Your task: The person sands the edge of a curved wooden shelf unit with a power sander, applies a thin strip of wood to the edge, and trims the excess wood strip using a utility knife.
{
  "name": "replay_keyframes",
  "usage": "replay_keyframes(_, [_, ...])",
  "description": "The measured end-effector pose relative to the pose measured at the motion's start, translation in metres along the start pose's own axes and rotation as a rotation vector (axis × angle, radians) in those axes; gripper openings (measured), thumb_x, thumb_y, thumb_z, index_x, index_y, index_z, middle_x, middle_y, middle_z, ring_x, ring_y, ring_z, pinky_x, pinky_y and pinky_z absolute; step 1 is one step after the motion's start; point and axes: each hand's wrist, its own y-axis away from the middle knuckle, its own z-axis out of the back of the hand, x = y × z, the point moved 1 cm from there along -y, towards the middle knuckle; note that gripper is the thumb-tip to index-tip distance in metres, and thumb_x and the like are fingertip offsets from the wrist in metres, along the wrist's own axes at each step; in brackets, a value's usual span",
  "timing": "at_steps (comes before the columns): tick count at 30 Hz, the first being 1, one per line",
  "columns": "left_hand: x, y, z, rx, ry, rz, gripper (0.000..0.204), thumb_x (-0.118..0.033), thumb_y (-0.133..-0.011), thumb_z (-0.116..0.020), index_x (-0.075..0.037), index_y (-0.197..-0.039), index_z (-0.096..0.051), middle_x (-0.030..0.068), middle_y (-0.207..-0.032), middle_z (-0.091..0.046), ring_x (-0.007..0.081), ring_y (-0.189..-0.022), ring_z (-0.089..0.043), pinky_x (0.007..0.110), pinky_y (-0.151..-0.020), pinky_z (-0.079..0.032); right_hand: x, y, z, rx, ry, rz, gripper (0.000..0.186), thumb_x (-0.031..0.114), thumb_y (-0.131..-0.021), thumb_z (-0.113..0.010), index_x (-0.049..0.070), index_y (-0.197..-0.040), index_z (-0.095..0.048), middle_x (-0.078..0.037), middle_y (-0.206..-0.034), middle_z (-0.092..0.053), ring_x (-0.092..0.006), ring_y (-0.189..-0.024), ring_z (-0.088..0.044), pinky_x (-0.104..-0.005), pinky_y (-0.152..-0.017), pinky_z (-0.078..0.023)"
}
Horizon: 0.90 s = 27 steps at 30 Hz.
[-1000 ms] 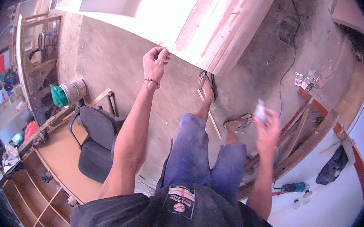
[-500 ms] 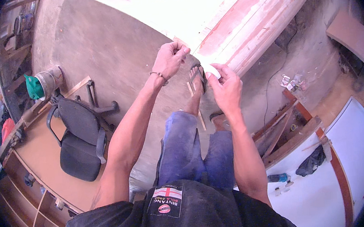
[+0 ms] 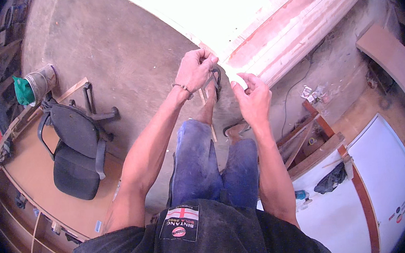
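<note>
My left hand [image 3: 196,70] is closed in a pinch by the near corner of a glaring white surface [image 3: 192,15]. Whatever sits between its fingertips is too small to make out. A little to the right and nearer to me, my right hand [image 3: 254,97] grips a small white, round-edged piece [image 3: 239,81] between thumb and fingers. Glare washes out its detail, and its kind cannot be told. Both hands are apart from each other, above my feet.
A pale, pinkish-streaked long panel [image 3: 300,24] runs to the far right. At left stand a black office chair [image 3: 76,153] and a bucket [image 3: 42,83] with green cloth. White boards [image 3: 382,167], a wooden frame [image 3: 319,149] and a dark cable [image 3: 301,85] lie right.
My view has shifted, so the chair and bucket sit further left. My left hand has come slightly closer to the right one. The right hand keeps its grip on the white piece.
</note>
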Motion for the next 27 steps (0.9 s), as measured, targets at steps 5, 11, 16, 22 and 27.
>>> replay_keyframes(5, [-0.002, 0.001, -0.003, -0.036, 0.098, -0.019, 0.025, -0.018, -0.093, -0.070, 0.004, -0.081, -0.066, 0.0037, -0.069, -0.064, 0.0102, -0.064, -0.057, 0.031, -0.062, -0.049, 0.005, 0.000, 0.001, 0.022, 0.063, -0.029, 0.032, 0.010, -0.091, -0.073, -0.009, -0.116, -0.069, -0.020, -0.103, -0.077, -0.0157, -0.079, -0.072, -0.0312, -0.071, -0.057])
replay_keyframes(11, [0.007, 0.000, 0.007, -0.056, 0.139, 0.009, 0.019, -0.017, -0.097, -0.068, 0.002, -0.092, -0.070, 0.0019, -0.077, -0.066, 0.0092, -0.069, -0.059, 0.028, -0.065, -0.050, -0.001, 0.003, -0.002, 0.011, -0.041, -0.046, 0.029, 0.007, -0.091, -0.072, -0.008, -0.115, -0.070, -0.018, -0.102, -0.077, -0.0156, -0.084, -0.072, -0.0299, -0.072, -0.057])
replay_keyframes(16, [-0.003, 0.004, 0.022, -0.178, 0.027, -0.033, 0.016, -0.013, -0.096, -0.069, 0.001, -0.102, -0.073, 0.0012, -0.085, -0.071, 0.0075, -0.070, -0.058, 0.025, -0.065, -0.049, -0.008, 0.018, 0.005, -0.016, -0.315, -0.127, 0.028, 0.000, -0.095, -0.067, -0.006, -0.122, -0.067, -0.011, -0.102, -0.073, -0.0112, -0.086, -0.068, -0.0256, -0.070, -0.055])
replay_keyframes(22, [-0.034, 0.002, 0.013, -0.090, -0.218, -0.158, 0.016, -0.011, -0.090, -0.073, -0.002, -0.101, -0.079, 0.0067, -0.090, -0.076, 0.0113, -0.067, -0.060, 0.030, -0.065, -0.050, -0.019, 0.028, 0.012, 0.007, -0.313, -0.121, 0.028, 0.001, -0.096, -0.068, -0.008, -0.122, -0.065, -0.009, -0.102, -0.071, -0.0087, -0.085, -0.065, -0.0230, -0.071, -0.054])
replay_keyframes(27, [-0.041, -0.006, 0.015, -0.021, -0.332, -0.174, 0.018, -0.015, -0.086, -0.075, -0.001, -0.097, -0.079, 0.0114, -0.083, -0.075, 0.0170, -0.067, -0.062, 0.033, -0.066, -0.051, -0.029, 0.045, 0.025, -0.014, -0.352, -0.157, 0.026, 0.001, -0.097, -0.066, -0.007, -0.121, -0.064, -0.009, -0.101, -0.071, -0.0085, -0.083, -0.065, -0.0228, -0.069, -0.053])
